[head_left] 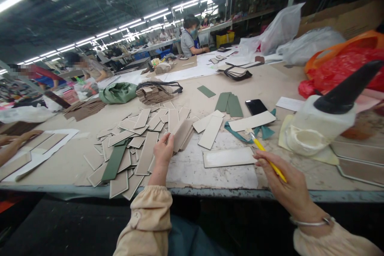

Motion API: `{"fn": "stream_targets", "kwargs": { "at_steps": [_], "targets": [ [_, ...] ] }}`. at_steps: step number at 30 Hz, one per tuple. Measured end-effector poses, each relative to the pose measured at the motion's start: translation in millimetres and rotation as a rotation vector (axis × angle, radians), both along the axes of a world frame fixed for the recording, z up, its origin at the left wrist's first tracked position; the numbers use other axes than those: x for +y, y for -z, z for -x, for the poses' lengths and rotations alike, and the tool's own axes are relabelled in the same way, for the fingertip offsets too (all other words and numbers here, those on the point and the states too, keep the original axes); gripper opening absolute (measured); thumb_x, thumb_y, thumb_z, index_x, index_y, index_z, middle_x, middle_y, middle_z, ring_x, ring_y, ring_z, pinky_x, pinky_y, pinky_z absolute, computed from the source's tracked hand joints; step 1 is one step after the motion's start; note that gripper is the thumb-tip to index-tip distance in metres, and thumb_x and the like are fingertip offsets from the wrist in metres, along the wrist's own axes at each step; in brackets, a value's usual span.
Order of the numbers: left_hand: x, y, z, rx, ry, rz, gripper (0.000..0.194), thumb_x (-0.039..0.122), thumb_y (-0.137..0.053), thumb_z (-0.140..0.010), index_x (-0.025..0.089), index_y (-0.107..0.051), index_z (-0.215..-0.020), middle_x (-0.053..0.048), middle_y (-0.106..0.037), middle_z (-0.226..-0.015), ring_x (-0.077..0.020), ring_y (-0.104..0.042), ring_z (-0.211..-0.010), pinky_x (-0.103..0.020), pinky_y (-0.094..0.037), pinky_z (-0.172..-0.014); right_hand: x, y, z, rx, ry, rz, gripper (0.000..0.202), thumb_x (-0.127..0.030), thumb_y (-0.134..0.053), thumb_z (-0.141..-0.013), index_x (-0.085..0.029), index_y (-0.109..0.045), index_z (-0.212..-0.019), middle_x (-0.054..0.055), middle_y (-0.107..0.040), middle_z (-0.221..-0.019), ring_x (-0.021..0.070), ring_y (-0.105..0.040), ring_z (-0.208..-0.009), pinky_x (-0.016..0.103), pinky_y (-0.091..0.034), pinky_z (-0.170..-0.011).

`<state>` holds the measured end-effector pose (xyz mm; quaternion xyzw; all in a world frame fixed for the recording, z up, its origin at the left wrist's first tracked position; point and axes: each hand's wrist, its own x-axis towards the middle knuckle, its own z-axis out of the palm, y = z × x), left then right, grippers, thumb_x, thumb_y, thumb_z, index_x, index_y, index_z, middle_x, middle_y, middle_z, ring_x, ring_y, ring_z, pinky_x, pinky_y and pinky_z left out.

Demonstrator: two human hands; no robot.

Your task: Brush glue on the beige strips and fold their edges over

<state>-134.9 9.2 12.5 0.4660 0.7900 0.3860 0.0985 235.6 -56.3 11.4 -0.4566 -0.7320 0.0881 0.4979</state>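
My left hand [163,150] pinches the edge of a beige panel [181,130] at the right side of a loose heap of similar panels [147,144]. My right hand [283,182] grips a brush with a yellow handle [269,161], its pale bristles pointing away from me. Just left of that hand, a rectangular panel with a whitish, coated-looking face [228,157] lies flat on the table. Beyond the bristles, a cream strip [252,121] rests over teal cloth [266,132]. Two more cream strips [211,131] overlap between my hands.
A white bottle with a black spout [321,124] stands at the right, near red and orange bags [348,64]. Behind are a phone [256,107], green strips [231,105] and a bundle of brown pieces [154,94]. At the left, another person's hand [25,136] touches panels.
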Motion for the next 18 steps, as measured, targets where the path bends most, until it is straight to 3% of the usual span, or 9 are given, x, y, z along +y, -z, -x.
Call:
{"fn": "stream_targets", "kwargs": {
  "at_steps": [3,5,8,13,18],
  "targets": [
    [-1,-1.9,0,-0.056,-0.013,-0.102,0.04,0.046,-0.055,-0.085,0.018,-0.069,-0.11,-0.008,-0.073,-0.104,-0.0227,-0.066,-0.102,-0.033,-0.049,-0.094,0,1.5,-1,0.008,0.002,0.007,0.025,-0.021,-0.056,-0.091,-0.023,-0.061,-0.116,0.005,-0.069,-0.105,0.0176,-0.07,-0.083,0.033,-0.056,-0.082],
    [-6,-3.2,-5,-0.053,0.067,-0.223,0.04,0.044,-0.056,-0.086,0.016,-0.067,-0.111,-0.01,-0.072,-0.106,-0.0223,-0.066,-0.102,-0.034,-0.05,-0.094,0,2.2,0,0.039,0.001,0.022,0.025,-0.021,-0.057,-0.091,-0.024,-0.061,-0.116,0.005,-0.07,-0.104,0.0169,-0.07,-0.079,0.032,-0.057,-0.079],
    [-20,-6.4,-23,0.072,0.38,-0.374,0.035,0.04,-0.059,-0.086,0.017,-0.066,-0.112,-0.011,-0.067,-0.118,-0.0221,-0.062,-0.111,-0.038,-0.047,-0.101,0,0.7,1,0.148,0.009,0.069,0.025,-0.022,-0.056,-0.092,-0.024,-0.061,-0.116,0.005,-0.07,-0.102,0.016,-0.07,-0.076,0.032,-0.058,-0.076],
    [-50,-10.9,-68,0.198,0.918,-0.451,0.033,0.026,-0.065,-0.085,0.021,-0.062,-0.117,-0.013,-0.061,-0.126,-0.0222,-0.06,-0.115,-0.038,-0.05,-0.099,6,-4.6,4,0.306,0.035,0.153,0.015,-0.029,-0.058,-0.091,-0.022,-0.064,-0.102,0.005,-0.069,-0.102,0.018,-0.069,-0.088,0.033,-0.057,-0.082],
    [-57,-10.3,-91,0.178,1.148,-0.504,0.042,0.022,-0.067,-0.084,0.021,-0.056,-0.125,-0.016,-0.06,-0.127,-0.0231,-0.059,-0.115,-0.039,-0.052,-0.095,11,-4.4,8,0.342,0.105,0.209,0.016,-0.033,-0.067,-0.083,-0.02,-0.063,-0.091,0.002,-0.067,-0.085,0.0155,-0.065,-0.074,0.026,-0.054,-0.065]
  ]
}}
